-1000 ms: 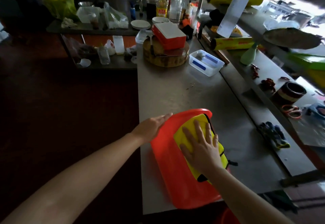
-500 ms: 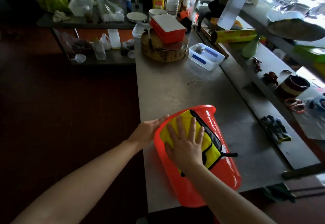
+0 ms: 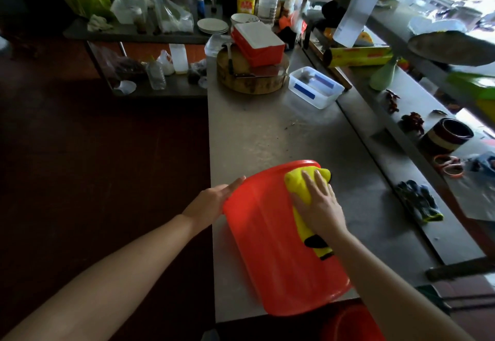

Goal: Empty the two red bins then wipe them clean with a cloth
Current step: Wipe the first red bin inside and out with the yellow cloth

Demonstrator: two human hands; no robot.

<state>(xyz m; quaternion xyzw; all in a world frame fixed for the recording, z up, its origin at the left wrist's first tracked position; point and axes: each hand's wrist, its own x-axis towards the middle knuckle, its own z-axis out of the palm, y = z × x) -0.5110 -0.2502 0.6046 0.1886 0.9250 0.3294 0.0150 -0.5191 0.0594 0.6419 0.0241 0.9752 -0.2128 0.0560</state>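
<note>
Red bin (image 3: 273,247): lying over on the steel counter (image 3: 267,131) at its near end, close to the left edge, with the bin's lower end reaching past the counter's front edge. Cloth (image 3: 297,185): yellow with black trim, spread on the bin's upturned surface along its far right side; one black-edged end shows below the wrist. Right hand (image 3: 320,206): palm down on the cloth, fingers straight and slightly spread, pressing it flat to the bin. Left hand (image 3: 214,198): laid against the bin's left edge, fingers straight and together, the thumb hidden. Second bin (image 3: 351,324): red, partly in view below the counter's front edge. Far end of counter: round chopping block (image 3: 251,78) bearing a red box (image 3: 258,43) with a white lid, and just beside it to the right a clear tub (image 3: 316,87). Right-hand ledge: dark gloves (image 3: 417,201), orange-handled scissors (image 3: 448,165), a striped pot (image 3: 446,135).
</note>
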